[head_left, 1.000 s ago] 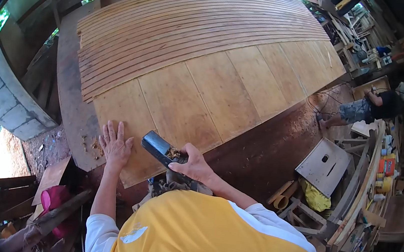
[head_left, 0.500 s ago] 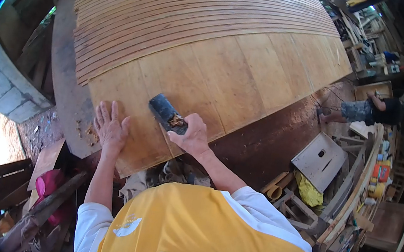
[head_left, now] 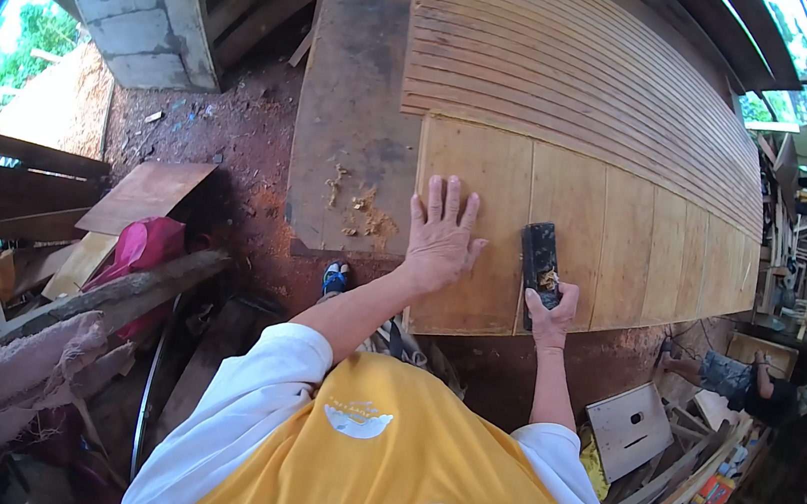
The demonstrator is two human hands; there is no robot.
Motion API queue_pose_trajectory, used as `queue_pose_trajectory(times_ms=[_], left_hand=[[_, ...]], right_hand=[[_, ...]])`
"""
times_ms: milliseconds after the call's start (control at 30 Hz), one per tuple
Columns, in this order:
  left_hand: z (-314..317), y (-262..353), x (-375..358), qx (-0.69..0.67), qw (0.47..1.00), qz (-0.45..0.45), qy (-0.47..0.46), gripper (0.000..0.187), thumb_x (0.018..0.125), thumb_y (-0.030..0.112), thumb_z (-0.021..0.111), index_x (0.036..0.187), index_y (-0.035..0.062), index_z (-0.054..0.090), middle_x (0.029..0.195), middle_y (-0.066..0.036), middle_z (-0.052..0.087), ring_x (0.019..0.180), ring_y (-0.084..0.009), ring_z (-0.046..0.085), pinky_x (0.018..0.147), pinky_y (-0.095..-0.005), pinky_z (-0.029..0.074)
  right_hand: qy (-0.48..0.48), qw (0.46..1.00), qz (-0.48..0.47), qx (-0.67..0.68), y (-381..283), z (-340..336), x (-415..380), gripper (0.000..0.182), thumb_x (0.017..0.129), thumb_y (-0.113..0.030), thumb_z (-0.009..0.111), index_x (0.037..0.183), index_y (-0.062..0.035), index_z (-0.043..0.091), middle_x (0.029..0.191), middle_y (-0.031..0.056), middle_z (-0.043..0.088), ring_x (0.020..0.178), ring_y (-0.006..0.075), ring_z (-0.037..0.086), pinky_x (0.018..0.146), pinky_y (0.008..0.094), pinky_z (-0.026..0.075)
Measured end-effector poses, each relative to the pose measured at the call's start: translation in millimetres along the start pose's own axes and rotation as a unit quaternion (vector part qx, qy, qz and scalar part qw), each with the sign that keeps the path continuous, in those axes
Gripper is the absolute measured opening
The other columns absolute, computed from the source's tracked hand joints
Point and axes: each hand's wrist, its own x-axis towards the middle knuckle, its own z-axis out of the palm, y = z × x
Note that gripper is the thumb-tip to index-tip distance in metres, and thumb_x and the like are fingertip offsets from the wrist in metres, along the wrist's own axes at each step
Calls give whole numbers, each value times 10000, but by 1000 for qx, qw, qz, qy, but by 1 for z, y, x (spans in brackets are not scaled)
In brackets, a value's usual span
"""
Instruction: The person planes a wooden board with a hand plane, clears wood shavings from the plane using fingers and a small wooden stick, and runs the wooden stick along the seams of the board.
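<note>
My right hand (head_left: pixel 551 317) has its fingers closed around the rear end of a dark hand plane (head_left: pixel 540 261), thumb on the near side; wood shavings sit in the plane's throat just ahead of my grip. The plane lies flat on the plywood panel (head_left: pixel 625 249), near the panel's near edge and close to its left end, its long axis running away from me across the panel.

My left hand (head_left: pixel 442 237) holds nothing. Its fingers are spread wide and the palm is pressed flat on the same panel, just left of the plane and not touching it, near the panel's left edge.

The panel is made of several sheets butted side by side, with seams running across it. Beyond its far edge, narrow wooden strips (head_left: pixel 585 83) run lengthwise in close rows over a curved surface. Left of the panel lies a broad grey plank (head_left: pixel 351 105) with a small heap of shavings (head_left: pixel 367 217) on it, near my left hand.

Below the near edge, one shoe (head_left: pixel 334 278) shows on the red dirt floor (head_left: pixel 227 130). A pink cloth (head_left: pixel 142 250) lies among boards at the left. At the right, well apart from me, another person (head_left: pixel 750 380) crouches on the floor, beside a pale wooden box (head_left: pixel 629 426).
</note>
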Motion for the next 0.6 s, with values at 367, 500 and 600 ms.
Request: queue_pose_trajectory(times_ms=[367, 500, 600], left_hand=[[0, -13, -8, -94, 995, 1, 21, 778, 926, 457, 662, 1556, 68, 425, 1687, -253, 188, 1579, -483, 53, 1209, -704, 125], [4, -14, -3, -99, 995, 0, 19, 777, 913, 456, 680, 1538, 58, 445, 1685, -246, 201, 1583, -469, 57, 1216, -698, 119], [4, -15, -6, -121, 992, -1, 26, 760, 906, 421, 696, 1524, 46, 462, 1685, -240, 207, 1587, -457, 64, 1222, -690, 118]], right_hand=[[-63, 996, 31, -46, -4, -5, 5, 405, 824, -213, 848, 1029, -44, 541, 844, 51, 578, 610, 123, 550, 548, 290, 491], [-111, 990, 63, -53, -14, -9, 8, 381, 856, -217, 836, 1012, -52, 530, 823, 33, 576, 591, 111, 551, 536, 286, 489], [-143, 983, 103, -43, -8, -14, 13, 369, 870, -221, 825, 998, -56, 520, 823, 31, 578, 588, 110, 551, 538, 280, 487]])
